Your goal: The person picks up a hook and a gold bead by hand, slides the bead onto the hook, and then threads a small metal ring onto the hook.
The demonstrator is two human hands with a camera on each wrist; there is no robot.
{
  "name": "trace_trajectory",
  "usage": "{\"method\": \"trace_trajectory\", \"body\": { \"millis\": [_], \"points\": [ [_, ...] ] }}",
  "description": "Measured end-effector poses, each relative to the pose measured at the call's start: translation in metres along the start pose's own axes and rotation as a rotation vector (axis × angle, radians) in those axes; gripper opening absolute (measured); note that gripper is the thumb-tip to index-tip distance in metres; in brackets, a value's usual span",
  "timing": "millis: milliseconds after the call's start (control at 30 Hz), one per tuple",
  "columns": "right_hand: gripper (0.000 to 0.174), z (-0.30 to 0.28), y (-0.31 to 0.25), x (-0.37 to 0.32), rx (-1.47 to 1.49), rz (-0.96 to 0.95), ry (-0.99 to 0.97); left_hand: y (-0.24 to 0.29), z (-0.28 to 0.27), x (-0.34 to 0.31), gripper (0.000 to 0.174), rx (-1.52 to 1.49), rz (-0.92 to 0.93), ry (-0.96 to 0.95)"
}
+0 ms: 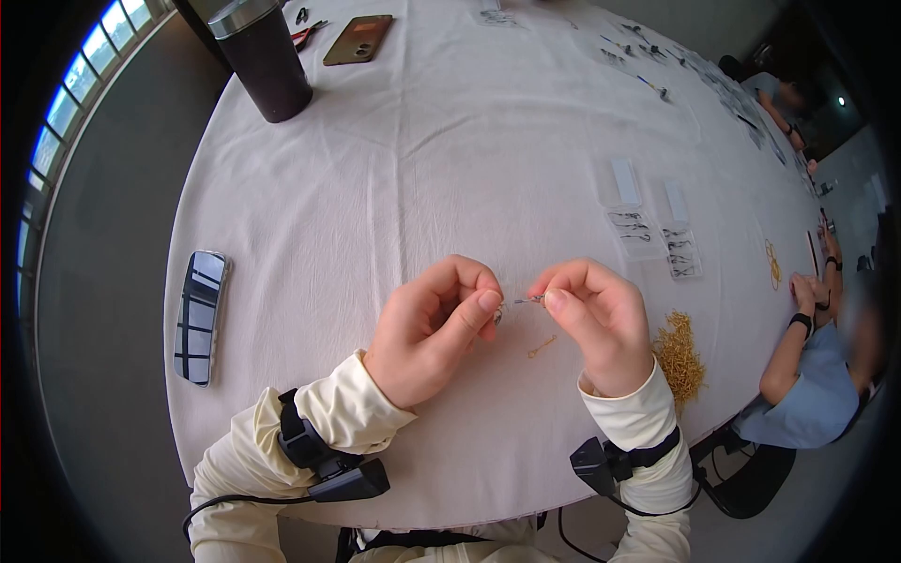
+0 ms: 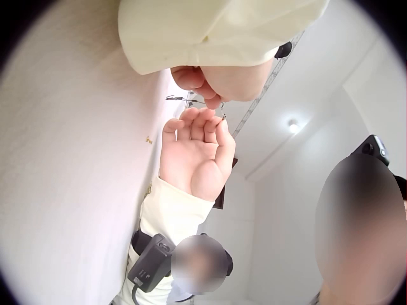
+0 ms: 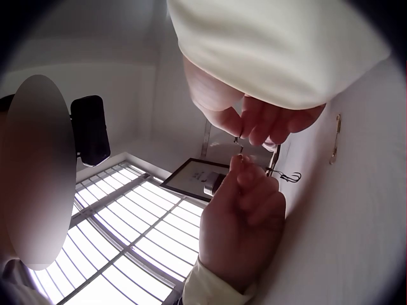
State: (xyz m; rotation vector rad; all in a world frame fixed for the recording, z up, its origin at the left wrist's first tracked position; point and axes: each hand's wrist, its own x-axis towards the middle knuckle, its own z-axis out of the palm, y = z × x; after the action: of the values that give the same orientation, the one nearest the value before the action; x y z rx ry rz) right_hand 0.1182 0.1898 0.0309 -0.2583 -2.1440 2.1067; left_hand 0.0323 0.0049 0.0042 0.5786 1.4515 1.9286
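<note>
In the head view the left hand (image 1: 434, 330) pinches a small metal piece between thumb and index finger, with a hook (image 3: 291, 177) hanging below its fingers in the right wrist view. Close to its right, the right hand (image 1: 601, 324) pinches a small dark metal piece (image 1: 527, 300) whose thin end points at the left fingertips. The two hands are nearly touching. A small gold-coloured clip (image 1: 542, 347) lies on the cloth just below and between them. Fingers hide most of what is held, so whether the pieces are joined cannot be told.
Right of the hands lie a gold pile (image 1: 679, 358) and two clear boxes of hooks (image 1: 634, 225). A phone (image 1: 201, 317) rests at the left; a dark tumbler (image 1: 263, 66) and another phone (image 1: 358, 39) stand farther back. Another person (image 1: 807, 375) sits at the right edge.
</note>
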Motion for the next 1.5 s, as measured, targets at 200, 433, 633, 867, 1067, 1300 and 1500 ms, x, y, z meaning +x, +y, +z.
{"method": "trace_trajectory", "body": {
  "millis": [200,433,633,867,1067,1300,1500],
  "points": [
    [0.01,-0.003,0.002,0.001,-0.081,-0.052,-0.013,-0.002,-0.001,0.0,0.017,0.032,0.003,-0.003],
    [0.01,-0.001,0.003,0.002,-0.08,-0.101,-0.098,-0.003,-0.002,0.0,0.02,0.047,0.017,0.029],
    [0.009,-0.002,0.006,0.002,-0.062,-0.025,-0.121,-0.004,-0.003,0.001,0.02,0.039,0.032,0.033],
    [0.008,0.0,0.009,0.002,-0.062,-0.008,-0.037,-0.006,-0.002,0.001,0.018,0.032,0.069,0.057],
    [0.007,0.001,0.009,0.002,-0.075,0.0,0.003,-0.006,-0.002,0.0,0.016,0.045,0.082,0.066],
    [0.007,0.009,0.009,0.003,-0.043,-0.075,0.003,-0.007,-0.001,-0.001,0.014,0.054,0.109,0.043],
    [0.007,0.007,0.009,0.003,-0.017,-0.112,-0.06,-0.008,0.003,0.0,0.015,0.089,0.131,0.072]
  ]
}}
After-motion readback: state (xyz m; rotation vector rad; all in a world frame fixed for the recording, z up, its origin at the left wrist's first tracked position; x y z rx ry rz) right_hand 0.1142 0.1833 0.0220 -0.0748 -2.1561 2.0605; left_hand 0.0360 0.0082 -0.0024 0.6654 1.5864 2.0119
